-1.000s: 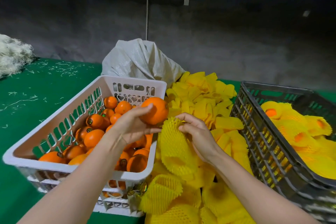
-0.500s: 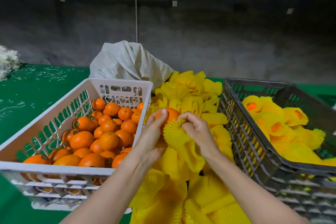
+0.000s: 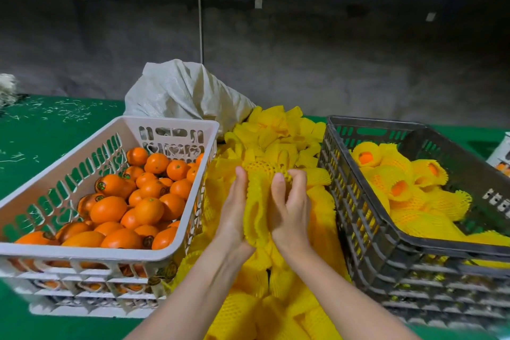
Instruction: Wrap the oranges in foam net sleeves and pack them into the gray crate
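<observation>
Between the two crates my left hand (image 3: 234, 210) and my right hand (image 3: 289, 204) hold one yellow foam net sleeve (image 3: 256, 201) from both sides. The sleeve bulges at its top; the orange inside is hidden by the net. My right fingers curl round the sleeve's upper edge, and my left palm and fingers lie along its left side. A white crate (image 3: 176, 124) on the left holds several bare oranges (image 3: 143, 201). The gray crate (image 3: 358, 174) on the right holds several wrapped oranges (image 3: 400, 182).
A heap of loose yellow foam sleeves (image 3: 276, 130) fills the gap between the crates and spreads toward me. A pale woven sack (image 3: 187, 91) lies behind the white crate. The green table (image 3: 41, 130) is strewn with white shreds at the left.
My left hand carried an orange from above the white crate to the sleeve. The orange went into the net and is now covered. Both hands now clasp the sleeve.
</observation>
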Demonstrator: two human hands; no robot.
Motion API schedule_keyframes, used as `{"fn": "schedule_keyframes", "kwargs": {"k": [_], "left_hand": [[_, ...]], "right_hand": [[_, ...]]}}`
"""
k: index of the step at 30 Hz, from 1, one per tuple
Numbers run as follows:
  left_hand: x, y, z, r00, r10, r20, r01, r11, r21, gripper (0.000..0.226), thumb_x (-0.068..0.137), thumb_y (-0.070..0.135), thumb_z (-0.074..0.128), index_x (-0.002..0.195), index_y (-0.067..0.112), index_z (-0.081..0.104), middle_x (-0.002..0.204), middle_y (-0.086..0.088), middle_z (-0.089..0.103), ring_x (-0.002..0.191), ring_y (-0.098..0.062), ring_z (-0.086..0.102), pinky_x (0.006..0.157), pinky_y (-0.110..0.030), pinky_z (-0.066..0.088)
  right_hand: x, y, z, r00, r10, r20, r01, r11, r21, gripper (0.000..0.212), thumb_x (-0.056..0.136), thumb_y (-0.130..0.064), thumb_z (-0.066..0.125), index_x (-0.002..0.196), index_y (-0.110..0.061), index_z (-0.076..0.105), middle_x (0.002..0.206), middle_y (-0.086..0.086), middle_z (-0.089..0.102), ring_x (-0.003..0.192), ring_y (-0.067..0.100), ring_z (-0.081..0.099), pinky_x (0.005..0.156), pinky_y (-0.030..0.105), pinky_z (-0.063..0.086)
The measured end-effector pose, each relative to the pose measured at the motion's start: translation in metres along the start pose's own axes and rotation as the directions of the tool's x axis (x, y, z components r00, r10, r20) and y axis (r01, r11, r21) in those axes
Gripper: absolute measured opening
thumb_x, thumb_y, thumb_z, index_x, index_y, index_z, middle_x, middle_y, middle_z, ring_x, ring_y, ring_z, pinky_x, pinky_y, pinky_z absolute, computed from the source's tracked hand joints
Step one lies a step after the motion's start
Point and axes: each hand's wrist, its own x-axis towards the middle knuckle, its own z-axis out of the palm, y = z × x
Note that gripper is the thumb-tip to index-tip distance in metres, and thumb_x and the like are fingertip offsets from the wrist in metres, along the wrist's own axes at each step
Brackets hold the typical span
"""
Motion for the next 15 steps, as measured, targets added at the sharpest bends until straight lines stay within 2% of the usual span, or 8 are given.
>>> {"fn": "schedule_keyframes", "kwargs": {"k": [1,3,4,6,9,13,15], "left_hand": [[0.001,-0.001,0.002,0.999,0.002,-0.036,-0.002,1.0,-0.006,0.075,0.089,0.054,0.041,0.14,-0.001,0.037,0.114,-0.03,0.056,0.075,-0.014,0.07,0.064,-0.025,0.056],[0.004,0.001,0.001,0.996,-0.056,-0.074,0.055,0.998,-0.023,0.067,0.092,0.056,0.037,0.134,0.005,0.049,0.105,-0.028,0.065,0.08,-0.018,0.068,0.072,-0.032,0.053],[0.005,0.002,0.0,0.989,-0.115,-0.09,0.111,0.993,-0.048,0.062,0.091,0.058,0.04,0.128,0.011,0.056,0.1,-0.021,0.069,0.085,-0.023,0.068,0.076,-0.036,0.051],[0.006,0.003,-0.002,0.974,-0.193,-0.117,0.184,0.979,-0.083,0.054,0.087,0.059,0.048,0.115,0.015,0.066,0.101,-0.013,0.072,0.093,-0.027,0.067,0.082,-0.041,0.051],[0.005,0.003,-0.005,0.973,-0.196,-0.126,0.184,0.978,-0.098,0.047,0.086,0.053,0.055,0.111,0.016,0.068,0.103,-0.013,0.072,0.099,-0.029,0.066,0.09,-0.042,0.05],[0.005,0.002,-0.008,0.977,-0.171,-0.125,0.161,0.983,-0.086,0.034,0.073,0.043,0.064,0.087,0.014,0.076,0.086,-0.012,0.074,0.076,-0.027,0.071,0.069,-0.038,0.053],[0.004,0.003,-0.008,0.975,-0.184,-0.122,0.176,0.982,-0.07,0.039,0.069,0.042,0.065,0.091,0.012,0.072,0.083,-0.013,0.073,0.068,-0.026,0.071,0.062,-0.035,0.054]], "right_hand": [[-0.002,0.002,0.001,1.0,-0.017,-0.001,0.017,1.0,-0.013,0.038,0.084,-0.058,0.032,0.089,-0.021,0.04,0.058,-0.011,0.04,0.057,0.008,0.04,0.055,0.029,0.027],[-0.001,0.005,0.001,0.998,-0.067,-0.008,0.066,0.997,-0.034,0.031,0.09,-0.047,0.036,0.087,-0.017,0.042,0.055,-0.01,0.037,0.052,0.005,0.038,0.053,0.031,0.026],[0.001,0.007,-0.001,0.996,-0.093,-0.013,0.092,0.995,-0.039,0.026,0.093,-0.04,0.039,0.084,-0.015,0.043,0.054,-0.009,0.036,0.05,0.004,0.039,0.052,0.034,0.026],[0.007,0.01,-0.006,0.993,-0.113,-0.023,0.112,0.993,-0.022,0.026,0.096,-0.031,0.041,0.076,-0.016,0.043,0.055,-0.009,0.036,0.052,0.001,0.041,0.053,0.034,0.027],[0.013,0.015,-0.009,0.998,-0.062,0.031,0.06,0.997,0.049,0.029,0.093,-0.031,0.041,0.067,-0.019,0.039,0.057,-0.009,0.034,0.053,0.004,0.036,0.054,0.032,0.028],[0.018,0.022,-0.011,0.99,0.097,0.106,-0.115,0.976,0.183,0.038,0.094,-0.025,0.049,0.059,-0.018,0.035,0.054,-0.01,0.032,0.053,0.003,0.029,0.053,0.026,0.025],[0.019,0.022,-0.011,0.971,0.164,0.177,-0.201,0.955,0.22,0.038,0.094,-0.022,0.051,0.058,-0.015,0.038,0.056,0.0,0.037,0.057,0.01,0.034,0.055,0.031,0.028]]}}
